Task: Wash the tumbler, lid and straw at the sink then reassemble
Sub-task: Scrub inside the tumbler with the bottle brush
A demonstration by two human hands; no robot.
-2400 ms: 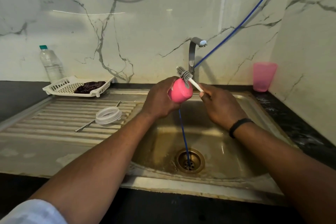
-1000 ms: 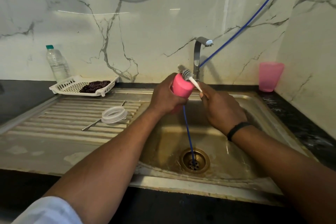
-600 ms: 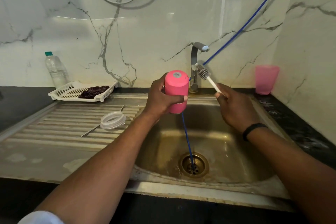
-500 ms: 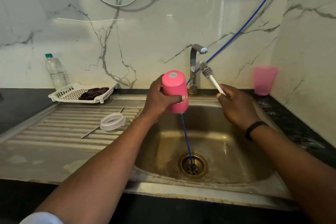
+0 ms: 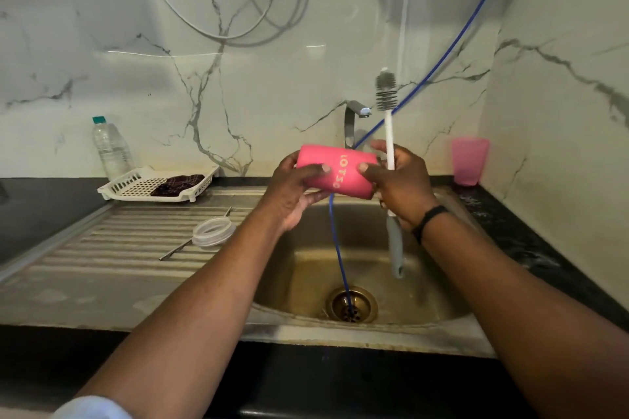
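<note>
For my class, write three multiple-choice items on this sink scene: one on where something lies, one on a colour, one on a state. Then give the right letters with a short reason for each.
1. Where is the clear lid?
A. in the basin
B. on the ribbed draining board
C. in the white tray

2. What colour is the tumbler?
A. pink
B. green
C. white

3. How is the tumbler held?
A. upright, one hand
B. on its side, between both hands
C. standing in the sink

Answers:
1 B: the lid rests on the board's ridges, left of the basin.
2 A: its body is pink with pale lettering.
3 B: the left hand grips one end and the right hand the other, the right also holding the bottle brush.
</note>
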